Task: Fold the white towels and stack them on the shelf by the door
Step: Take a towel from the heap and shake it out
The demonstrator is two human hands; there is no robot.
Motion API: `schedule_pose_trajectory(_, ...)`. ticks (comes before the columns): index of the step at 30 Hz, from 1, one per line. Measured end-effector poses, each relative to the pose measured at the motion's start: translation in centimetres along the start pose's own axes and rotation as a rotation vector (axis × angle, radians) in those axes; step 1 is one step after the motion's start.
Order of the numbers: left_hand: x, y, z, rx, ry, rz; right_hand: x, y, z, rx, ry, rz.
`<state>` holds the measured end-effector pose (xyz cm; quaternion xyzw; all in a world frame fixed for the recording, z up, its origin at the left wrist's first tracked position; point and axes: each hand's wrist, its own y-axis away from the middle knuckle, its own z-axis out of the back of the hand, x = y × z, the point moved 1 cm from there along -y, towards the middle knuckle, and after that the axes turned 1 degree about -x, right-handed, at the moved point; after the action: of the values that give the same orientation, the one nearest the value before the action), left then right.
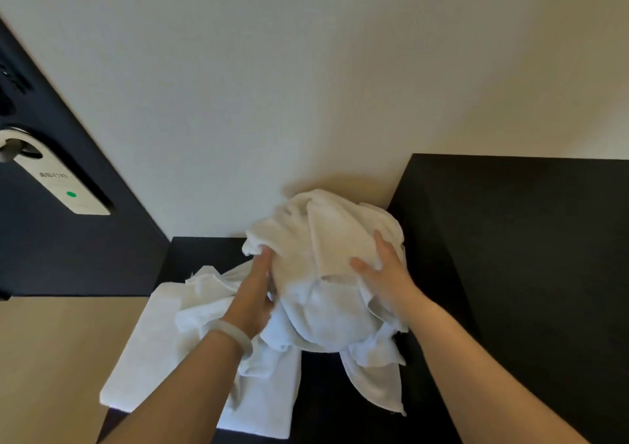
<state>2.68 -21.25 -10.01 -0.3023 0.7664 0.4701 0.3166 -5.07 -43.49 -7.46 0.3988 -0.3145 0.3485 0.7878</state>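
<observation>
I cradle the crumpled towel bundle (pixel 326 259) between both hands, I judge to gather it for folding. My right hand (pixel 384 273) is spread flat against it. My left hand (pixel 253 290) has its fingertips buried, grip unclear. The bundle hangs over the dark shelf (pixel 200 253), beside a flat towel (pixel 143 358), with the door (pixel 51 246) left.

Towel bundle (pixel 323 273) over shelf (pixel 204 249), centre; flat towel (pixel 143 358) on shelf, near left; door (pixel 68 256) far left; cabinet (pixel 510 239) right.
</observation>
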Motion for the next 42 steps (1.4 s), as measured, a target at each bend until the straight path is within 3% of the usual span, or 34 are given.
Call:
schedule_pose_trajectory(3,-0.2,-0.4,-2.3,0.046,-0.310,-0.099,0.2,-0.9,-1.7,-0.024,0.220,-0.001)
schedule_pose_trajectory(5,0.4,-1.6,-3.4,-0.029,-0.464,-0.153,0.2,-1.4,-2.2,-0.040,0.303,-0.024)
schedule_pose_trajectory(11,3.1,-7.2,-5.5,-0.163,-1.109,-0.105,-2.9,-4.2,-3.5,-0.090,0.514,-0.123)
schedule_pose_trajectory(14,1.6,-9.1,-5.4,-0.089,-1.299,-0.054,-1.6,-5.0,-3.6,-0.083,0.481,-0.183)
schedule_pose_trajectory(15,1.0,-9.1,-4.9,-0.056,-1.271,-0.025,-0.7,-4.8,-3.5,-0.063,0.464,-0.211)
schedule_pose_trajectory(17,0.0,-7.9,-3.2,-0.005,-0.991,-0.059,1.5,-4.1,-3.5,-0.062,0.496,-0.227)
schedule_pose_trajectory(19,-0.5,-5.3,-0.5,0.027,-0.709,-0.148,3.8,-2.6,-4.2,-0.136,0.600,-0.121)
schedule_pose_trajectory(21,0.2,-3.0,3.5,0.013,-0.609,-0.168,5.6,-0.6,-6.6,-0.257,0.637,0.165)
schedule_pose_trajectory(23,1.2,-1.6,8.8,-0.152,-0.606,-0.152,6.8,1.1,-10.3,-0.316,0.622,0.537)
schedule_pose_trajectory(25,2.8,-0.8,14.4,-0.324,-0.655,-0.084,7.1,2.6,-14.9,-0.208,0.586,0.816)
schedule_pose_trajectory(26,3.5,-0.3,16.6,-0.384,-0.673,-0.007,6.8,3.2,-17.2,-0.071,0.577,0.890)
schedule_pose_trajectory(28,5.4,0.1,20.5,-0.483,-0.607,0.172,5.5,3.7,-21.6,0.242,0.629,0.878)
schedule_pose_trajectory(30,6.6,0.5,22.0,-0.506,-0.409,0.310,3.2,2.8,-25.1,0.388,0.812,0.763)
schedule_pose_trajectory(33,7.1,0.4,21.7,-0.431,-0.216,0.392,0.9,0.1,-28.0,0.428,1.100,0.545)
schedule_pose_trajectory(36,7.4,-0.3,21.2,-0.349,-0.101,0.380,0.1,-1.5,-29.7,0.433,1.279,0.478)
schedule_pose_trajectory(42,5.9,-1.5,20.3,-0.106,0.280,0.207,1.3,-4.5,-30.6,0.317,1.246,0.511)
